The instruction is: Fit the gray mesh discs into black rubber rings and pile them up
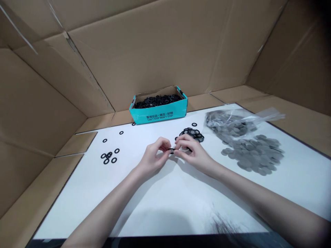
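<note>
Over the middle of the white table, a small black ring (172, 150) is pinched between my two hands. My left hand (158, 153) grips its left side with thumb and fingertips. On its other side, the thumb and fingers of my right hand (190, 148) close on it. Its centre looks greyish, but the detail is too small to tell. Just behind my right hand lies a pile of black rings with grey centres (196, 133), partly hidden by the fingers. Several loose black rings (114, 160) lie flat to the left of my left hand.
A turquoise box (159, 115) filled with black rings stands at the back. At the right, grey discs (254, 155) are heaped in front of a clear plastic bag (230, 122) holding more discs. Cardboard walls (160, 51) enclose the white table (150, 206).
</note>
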Action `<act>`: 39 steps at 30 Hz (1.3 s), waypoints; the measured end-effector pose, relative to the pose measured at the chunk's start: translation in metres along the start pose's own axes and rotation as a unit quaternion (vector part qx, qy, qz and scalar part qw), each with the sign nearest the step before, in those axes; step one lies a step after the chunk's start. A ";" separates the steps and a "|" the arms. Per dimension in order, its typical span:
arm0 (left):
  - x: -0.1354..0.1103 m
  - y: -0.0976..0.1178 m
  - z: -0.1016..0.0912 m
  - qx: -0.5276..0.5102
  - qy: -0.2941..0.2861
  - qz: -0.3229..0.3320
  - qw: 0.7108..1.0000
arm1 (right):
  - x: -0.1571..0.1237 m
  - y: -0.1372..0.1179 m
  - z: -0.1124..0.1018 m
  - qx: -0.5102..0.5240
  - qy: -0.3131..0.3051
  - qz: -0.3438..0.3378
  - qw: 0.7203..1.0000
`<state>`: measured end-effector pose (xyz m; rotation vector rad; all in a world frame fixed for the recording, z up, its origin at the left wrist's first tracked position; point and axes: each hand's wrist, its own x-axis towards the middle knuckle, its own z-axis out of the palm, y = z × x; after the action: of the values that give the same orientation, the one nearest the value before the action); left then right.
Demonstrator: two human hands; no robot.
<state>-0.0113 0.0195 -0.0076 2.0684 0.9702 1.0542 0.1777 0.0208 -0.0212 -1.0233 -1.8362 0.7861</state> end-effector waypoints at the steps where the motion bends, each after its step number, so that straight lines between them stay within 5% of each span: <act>1: 0.000 0.000 0.000 0.001 -0.005 0.002 1.000 | 0.000 0.000 0.000 0.000 0.000 0.000 1.000; 21: 0.002 0.005 -0.005 0.115 -0.073 0.051 0.989 | -0.001 0.005 0.002 -0.037 0.002 -0.036 0.999; 39: -0.001 0.002 -0.004 -0.009 -0.039 -0.005 0.999 | 0.002 0.009 -0.003 -0.097 0.003 -0.097 0.991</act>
<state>-0.0144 0.0189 -0.0046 2.0719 0.9280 0.9661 0.1826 0.0271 -0.0270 -0.9477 -2.0011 0.4951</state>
